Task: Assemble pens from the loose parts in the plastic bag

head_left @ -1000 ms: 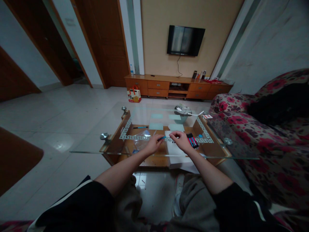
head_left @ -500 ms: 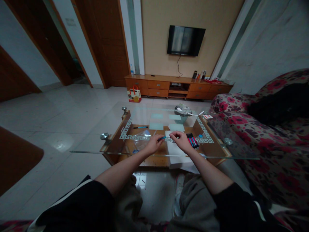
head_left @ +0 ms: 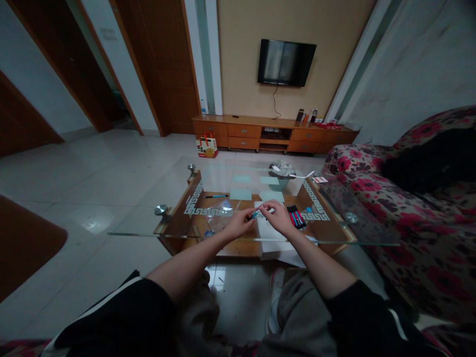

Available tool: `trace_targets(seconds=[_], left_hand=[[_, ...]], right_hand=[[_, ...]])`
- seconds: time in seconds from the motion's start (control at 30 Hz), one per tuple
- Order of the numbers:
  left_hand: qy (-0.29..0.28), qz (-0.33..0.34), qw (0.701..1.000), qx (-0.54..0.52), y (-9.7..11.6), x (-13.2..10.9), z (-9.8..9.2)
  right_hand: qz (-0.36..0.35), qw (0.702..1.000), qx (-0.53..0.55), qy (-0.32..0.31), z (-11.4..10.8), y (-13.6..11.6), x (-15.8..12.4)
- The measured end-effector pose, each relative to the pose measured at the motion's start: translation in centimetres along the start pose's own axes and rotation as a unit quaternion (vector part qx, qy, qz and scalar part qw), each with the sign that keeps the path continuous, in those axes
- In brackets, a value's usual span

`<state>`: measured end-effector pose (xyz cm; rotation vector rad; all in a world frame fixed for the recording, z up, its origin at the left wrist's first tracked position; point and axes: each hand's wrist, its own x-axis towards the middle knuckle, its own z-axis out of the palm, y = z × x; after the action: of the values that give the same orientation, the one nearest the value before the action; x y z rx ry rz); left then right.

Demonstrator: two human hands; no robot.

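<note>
Above the glass coffee table [head_left: 171, 184], my left hand [head_left: 240, 223] is closed around a small blue pen part [head_left: 255, 214], its end poking past the fingertips. My right hand [head_left: 275, 216] pinches at the tip of that part, its thumb and forefinger close to the left fingers. Whatever the right fingertips grip is too small to make out. A row of several blue, pink and black pens [head_left: 296, 217] lies just right of my right hand. Farther left, a single blue and black pen [head_left: 215, 196] rests on its own. A clear plastic bag [head_left: 218, 214] lies left of my left hand.
White paper or a white box [head_left: 268, 233] shows beneath my hands. A basket [head_left: 281, 182] appears at the table's far right, with a red and white card [head_left: 320, 179] nearby. A flowered sofa [head_left: 394, 213] stands to the right, and a low TV cabinet [head_left: 243, 131] beyond.
My hands have come closer together. My right hand has moved slightly left to the end of the blue part, which now points more steeply. The pens and bag stay put.
</note>
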<state>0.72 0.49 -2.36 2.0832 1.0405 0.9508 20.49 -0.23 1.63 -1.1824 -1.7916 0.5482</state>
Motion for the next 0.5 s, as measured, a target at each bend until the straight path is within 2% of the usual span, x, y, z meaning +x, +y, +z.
trace_targets(seconds=[0.2,0.4,0.5], left_hand=[[-0.014,-0.022,0.998,-0.06,0.5,-0.1,0.4],[-0.027,-0.048,0.991,-0.123,0.9,-0.1,0.4],[-0.004,-0.072,0.984,-0.163,0.7,0.0,0.6]], right_hand=[[0.008,1.0,-0.014,0.007,0.6,0.5,-0.2],[-0.005,1.0,-0.019,-0.012,0.1,1.0,-0.3],[0.011,0.999,-0.028,0.026,-0.5,1.3,0.3]])
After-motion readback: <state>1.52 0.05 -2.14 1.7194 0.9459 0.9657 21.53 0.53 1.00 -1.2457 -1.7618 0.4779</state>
